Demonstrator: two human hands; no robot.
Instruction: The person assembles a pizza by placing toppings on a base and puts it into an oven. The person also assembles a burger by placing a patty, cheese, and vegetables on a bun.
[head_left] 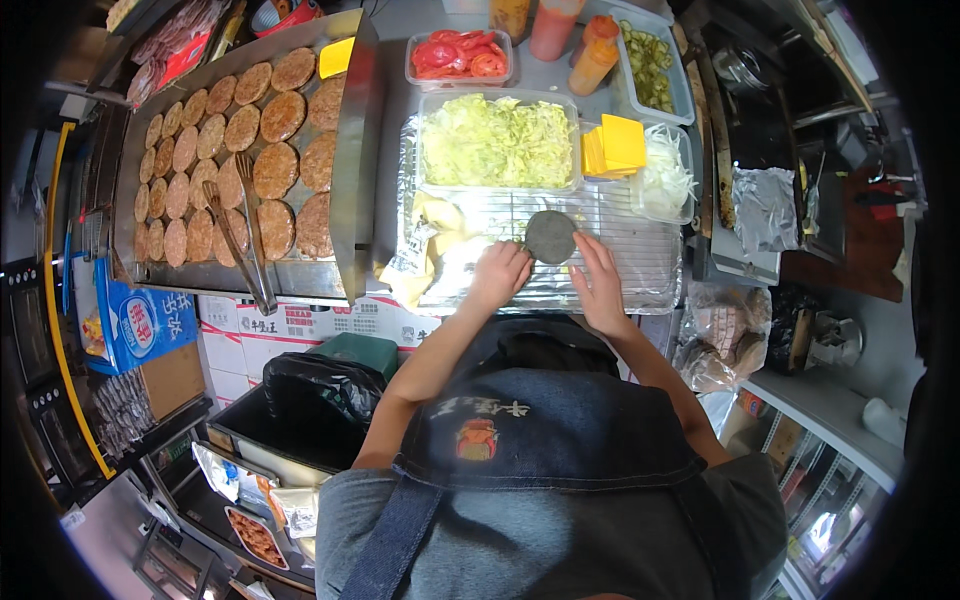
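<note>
A round, dark grey burger bun piece (pixel 551 237) lies on the wire rack (pixel 640 268), between my two hands. At its left edge is my left hand (pixel 503 272), fingers bent and drawn together; whatever they may pinch is hidden. On the other side, my right hand (pixel 600 280) has its fingers stretched out, the fingertips touching the bun's right edge. Just beyond the bun stands a clear tub of shredded lettuce (pixel 500 142). Yellow cheese slices (pixel 614 146) are stacked to its right, beside a tub of sliced onion (pixel 664 180). A crumpled plastic bag (pixel 412 262) lies left of my left hand.
On the left, a griddle with a raised metal side (pixel 355 170) carries many patties (pixel 275 170) and tongs (pixel 256 240). Farther back are tomato slices (pixel 460 57), sauce bottles (pixel 597 55) and pickles (pixel 648 68). A black-lined bin (pixel 325 395) stands below, left of me.
</note>
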